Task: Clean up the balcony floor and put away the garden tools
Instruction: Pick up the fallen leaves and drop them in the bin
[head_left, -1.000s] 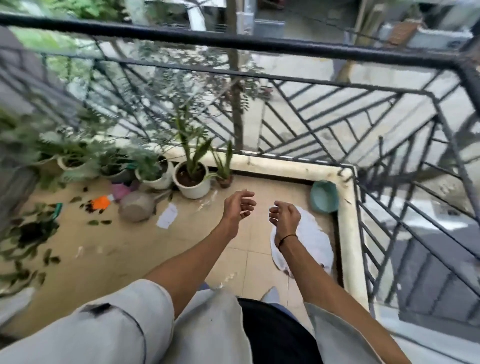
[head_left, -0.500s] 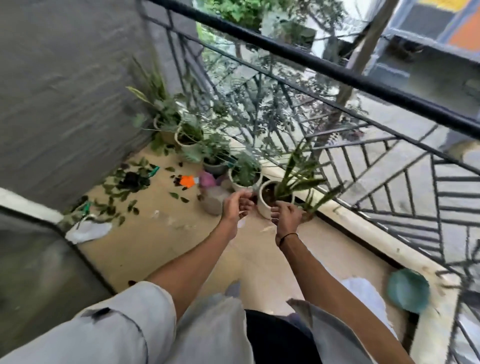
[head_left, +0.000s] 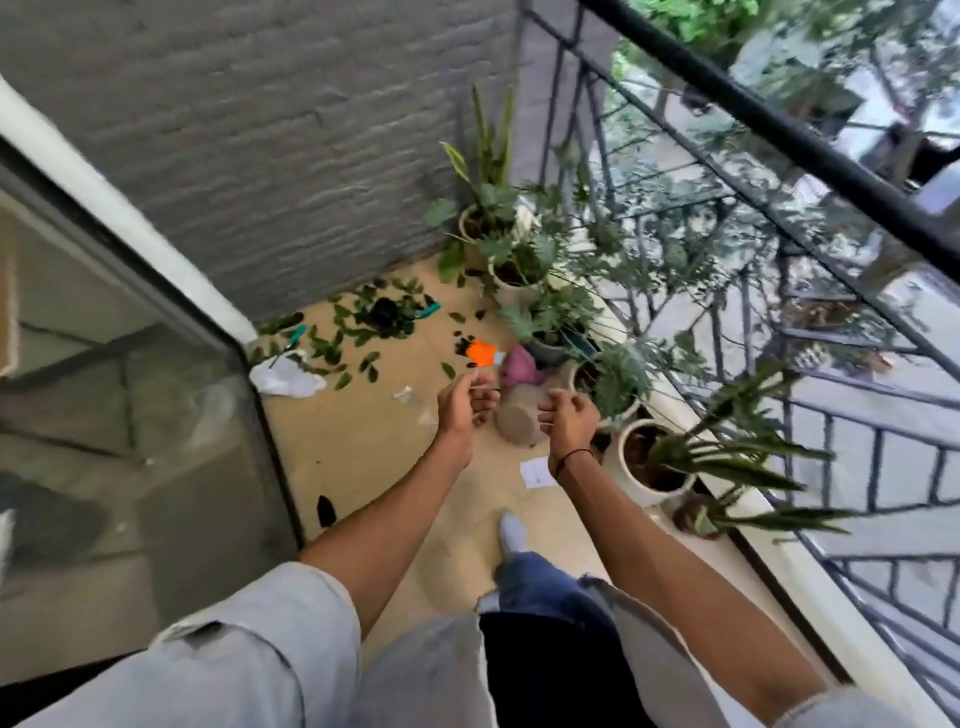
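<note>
Two bare hands, left (head_left: 464, 407) and right (head_left: 570, 418). About six potted plants line the railing (head_left: 753, 111). Two teal-handled tools, one overturned pot (head_left: 521, 418), one white bag (head_left: 285, 376), many scattered leaves.

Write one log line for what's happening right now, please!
left hand: empty, fingers loosely curled | right hand: empty, fingers loosely curled | leaves: scattered on floor | tipped pot: lying on floor | step: nothing picked up

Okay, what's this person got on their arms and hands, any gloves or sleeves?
No gloves: both the left hand and the right hand are bare. Light grey sleeves are rolled up above the elbows, leaving the forearms uncovered. A thin black band circles the right wrist. No rings or watch are visible.
</note>
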